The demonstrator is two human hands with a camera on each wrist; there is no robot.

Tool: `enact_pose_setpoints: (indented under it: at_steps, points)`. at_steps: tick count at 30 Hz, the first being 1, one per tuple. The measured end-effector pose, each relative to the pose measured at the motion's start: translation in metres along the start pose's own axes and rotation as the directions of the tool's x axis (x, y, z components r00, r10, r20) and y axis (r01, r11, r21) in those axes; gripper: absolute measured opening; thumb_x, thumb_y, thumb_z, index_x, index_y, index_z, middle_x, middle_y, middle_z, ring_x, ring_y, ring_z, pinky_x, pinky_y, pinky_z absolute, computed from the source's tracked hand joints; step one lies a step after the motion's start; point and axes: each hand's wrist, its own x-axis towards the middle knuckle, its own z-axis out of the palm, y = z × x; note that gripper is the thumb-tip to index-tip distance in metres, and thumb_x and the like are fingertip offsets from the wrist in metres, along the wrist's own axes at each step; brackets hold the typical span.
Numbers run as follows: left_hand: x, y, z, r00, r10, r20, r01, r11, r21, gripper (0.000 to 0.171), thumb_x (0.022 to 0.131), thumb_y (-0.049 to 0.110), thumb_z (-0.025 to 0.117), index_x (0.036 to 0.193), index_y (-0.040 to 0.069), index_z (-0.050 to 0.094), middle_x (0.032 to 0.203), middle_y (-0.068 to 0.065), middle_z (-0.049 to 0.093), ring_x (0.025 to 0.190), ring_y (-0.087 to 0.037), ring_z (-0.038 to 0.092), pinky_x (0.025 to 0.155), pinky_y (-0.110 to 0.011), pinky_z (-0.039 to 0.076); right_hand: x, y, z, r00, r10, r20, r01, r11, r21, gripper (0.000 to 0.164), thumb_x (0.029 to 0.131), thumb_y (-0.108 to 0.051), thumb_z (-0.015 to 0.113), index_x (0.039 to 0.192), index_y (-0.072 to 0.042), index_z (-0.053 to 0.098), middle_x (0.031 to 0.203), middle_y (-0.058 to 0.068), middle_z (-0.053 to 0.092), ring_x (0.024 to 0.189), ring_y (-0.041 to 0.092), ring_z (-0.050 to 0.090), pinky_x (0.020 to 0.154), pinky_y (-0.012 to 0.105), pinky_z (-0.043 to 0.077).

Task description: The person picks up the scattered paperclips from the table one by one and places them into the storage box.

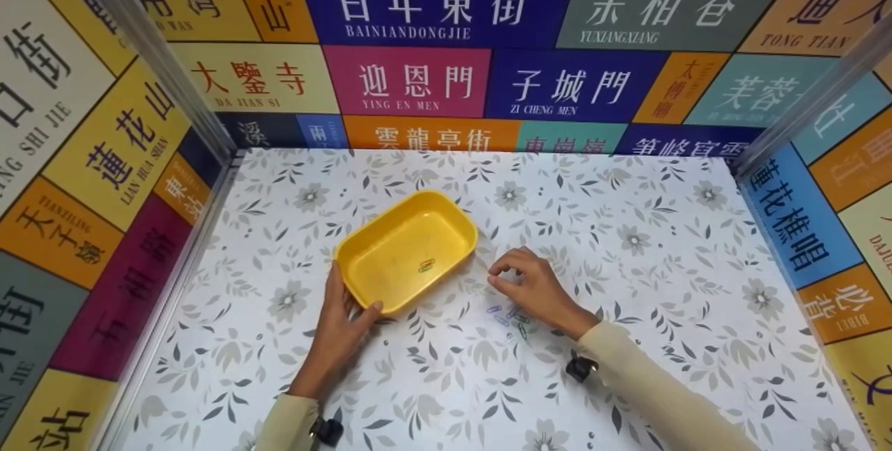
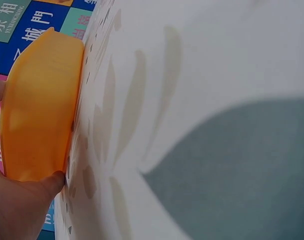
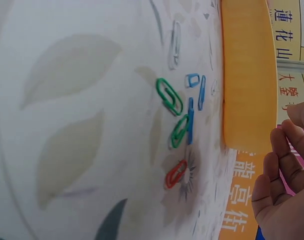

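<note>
My left hand [image 1: 341, 329] grips the near left corner of a yellow plastic tub [image 1: 390, 277], thumb on one side and fingers on another. Inside the tub lie a few small paper clips [image 1: 426, 265]. To the right of the tub, my right hand [image 1: 533, 287] hovers with bent fingers, thumb and index tips close together. Whether a clip is between those tips cannot be made out. Below it, several loose clips lie on the cloth: green [image 3: 169, 96], blue [image 3: 201, 92], red [image 3: 176, 174] and a pale one [image 3: 175, 45].
A white cloth with grey leaves and flowers [image 1: 627, 238] covers the table. Panels with coloured street-name blocks [image 1: 432, 5] stand at the back and both sides, with metal posts [image 1: 174, 67] at the corners.
</note>
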Motion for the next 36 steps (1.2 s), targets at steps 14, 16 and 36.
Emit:
enact_pose_setpoints:
  at_steps: [14,16,36]
  points:
    - [-0.001,0.002,-0.001,1.0,-0.013,0.006,0.012,1.0,0.019,0.113,0.105,0.02,0.077,0.178,0.028,-0.009,0.184,0.005,-0.006,0.168,-0.027,0.021,0.135,-0.041,0.024,-0.008,0.018,0.016,0.999,-0.026,0.027,0.025,1.0,0.016,0.005,0.097,-0.006,0.085,0.1,-0.01,0.084,0.098,0.002,0.077,0.094,0.032,0.066,0.083,0.041,0.055]
    - [-0.001,0.002,-0.001,1.0,-0.012,0.006,0.012,1.0,0.018,0.113,0.105,0.02,0.077,0.178,0.027,-0.009,0.184,0.005,-0.007,0.168,-0.027,0.021,0.135,-0.041,0.025,-0.008,0.019,0.017,0.999,-0.021,0.032,0.02,1.0,0.019,0.006,0.097,-0.006,0.085,0.101,-0.01,0.084,0.099,0.001,0.077,0.096,0.031,0.066,0.085,0.041,0.054]
    - [-0.001,0.0,0.0,1.0,-0.011,0.003,0.011,1.0,-0.014,0.113,0.104,0.018,0.077,0.178,0.032,-0.007,0.185,0.007,-0.004,0.168,-0.026,0.021,0.133,-0.037,0.026,-0.009,0.026,0.028,0.993,-0.093,0.078,0.1,0.992,-0.082,0.009,0.093,-0.006,0.087,0.1,-0.01,0.084,0.101,-0.002,0.075,0.101,0.021,0.064,0.09,0.033,0.051]
